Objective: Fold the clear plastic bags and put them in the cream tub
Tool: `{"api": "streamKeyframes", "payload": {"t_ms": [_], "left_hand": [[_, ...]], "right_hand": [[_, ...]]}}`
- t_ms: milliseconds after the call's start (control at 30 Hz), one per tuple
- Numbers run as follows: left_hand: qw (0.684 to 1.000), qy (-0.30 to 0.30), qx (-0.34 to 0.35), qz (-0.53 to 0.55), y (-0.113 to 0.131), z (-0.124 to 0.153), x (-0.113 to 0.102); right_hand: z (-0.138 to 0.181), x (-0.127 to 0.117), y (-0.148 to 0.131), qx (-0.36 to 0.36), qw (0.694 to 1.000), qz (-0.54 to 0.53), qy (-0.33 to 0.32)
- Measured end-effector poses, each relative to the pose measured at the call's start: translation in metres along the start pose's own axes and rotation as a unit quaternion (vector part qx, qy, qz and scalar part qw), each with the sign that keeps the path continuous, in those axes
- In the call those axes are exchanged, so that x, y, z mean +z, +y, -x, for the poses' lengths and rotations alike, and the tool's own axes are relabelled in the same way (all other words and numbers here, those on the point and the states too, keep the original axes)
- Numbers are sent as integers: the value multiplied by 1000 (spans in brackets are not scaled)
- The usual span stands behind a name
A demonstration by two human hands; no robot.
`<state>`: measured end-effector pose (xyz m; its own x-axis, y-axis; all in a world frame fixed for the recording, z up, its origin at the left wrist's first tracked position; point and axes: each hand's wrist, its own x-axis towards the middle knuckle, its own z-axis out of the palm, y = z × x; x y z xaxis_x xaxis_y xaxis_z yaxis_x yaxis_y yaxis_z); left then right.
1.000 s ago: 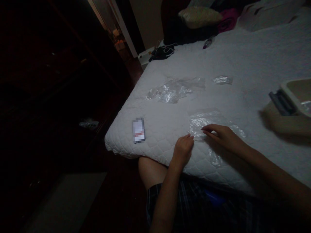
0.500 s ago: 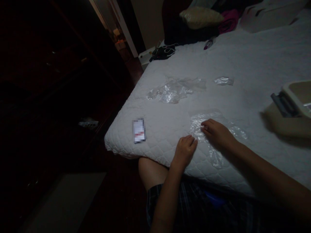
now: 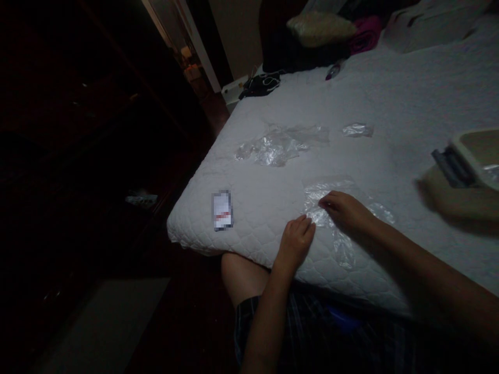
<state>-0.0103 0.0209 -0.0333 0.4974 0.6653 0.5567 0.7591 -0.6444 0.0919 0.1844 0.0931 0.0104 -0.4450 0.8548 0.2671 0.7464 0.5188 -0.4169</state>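
A clear plastic bag (image 3: 331,193) lies flat on the white quilted mattress (image 3: 390,104) near its front edge. My right hand (image 3: 345,212) rests on top of this bag, fingers stretched flat and pressed on the plastic. My left hand (image 3: 295,242) sits at the bag's left edge by the mattress rim, fingers curled with their tips pinching the plastic. The room is dim and the bag's outline is faint.
A crumpled heap of clear plastic (image 3: 278,145) and a small scrap (image 3: 357,129) lie farther back. A small card (image 3: 222,210) lies near the mattress corner. A beige bin (image 3: 468,174) stands at the right. Clothes and a pillow (image 3: 322,28) are piled at the far end.
My right hand has slid a little to the left and back across the bag. My left hand stays at the bag's edge.
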Motion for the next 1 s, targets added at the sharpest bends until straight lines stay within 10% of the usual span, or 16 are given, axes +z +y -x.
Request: {"api": "streamKeyframes", "payload": {"t_ms": [667,1000], "left_hand": [[1000,11,-6,25,32,-7,-4],[1000,-20,19,6,32,-2,8]], "right_hand": [[102,-29,-7,-139,988,71,19],[102,-25,-19,-168,981,96,25]]}}
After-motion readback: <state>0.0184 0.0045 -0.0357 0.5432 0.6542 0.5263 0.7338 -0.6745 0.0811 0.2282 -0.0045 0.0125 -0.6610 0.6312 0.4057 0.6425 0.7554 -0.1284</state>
